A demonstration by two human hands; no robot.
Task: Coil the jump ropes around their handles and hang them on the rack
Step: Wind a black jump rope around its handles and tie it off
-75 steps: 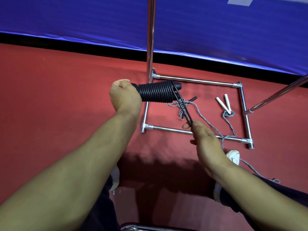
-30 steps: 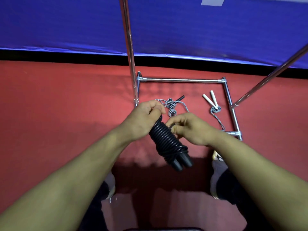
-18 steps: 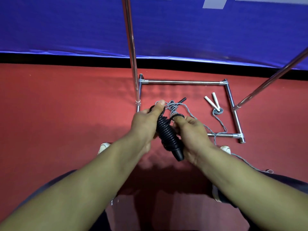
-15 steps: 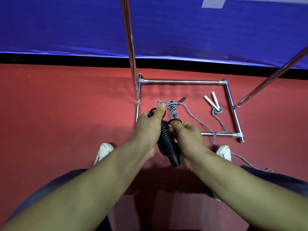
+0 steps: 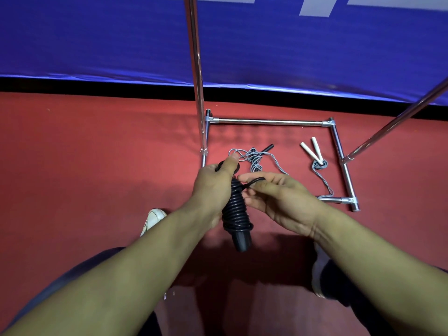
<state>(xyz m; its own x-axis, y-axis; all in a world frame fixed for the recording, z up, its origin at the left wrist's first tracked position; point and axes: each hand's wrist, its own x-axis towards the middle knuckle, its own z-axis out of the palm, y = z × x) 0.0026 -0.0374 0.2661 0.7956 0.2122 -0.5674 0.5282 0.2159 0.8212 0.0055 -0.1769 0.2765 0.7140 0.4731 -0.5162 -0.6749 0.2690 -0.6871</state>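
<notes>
Looking down, head view:
Left hand [image 5: 214, 187]: gripping the black jump rope [image 5: 236, 212] near its upper end, thumb pressing a loop at the top.
Right hand [image 5: 278, 202]: pinching a short black loop of that rope between thumb and fingers, just beside the coil.
Black jump rope: hanging wound tight round its handles, the handle ends pointing down, above the red floor [image 5: 97, 166].
Grey jump rope [image 5: 254, 161]: lying loose on the floor inside the rack [image 5: 266, 121] base, its white handles [image 5: 311, 150] lying close together.
Shoes: one white shoe [image 5: 152, 219] showing beneath the left forearm.
</notes>
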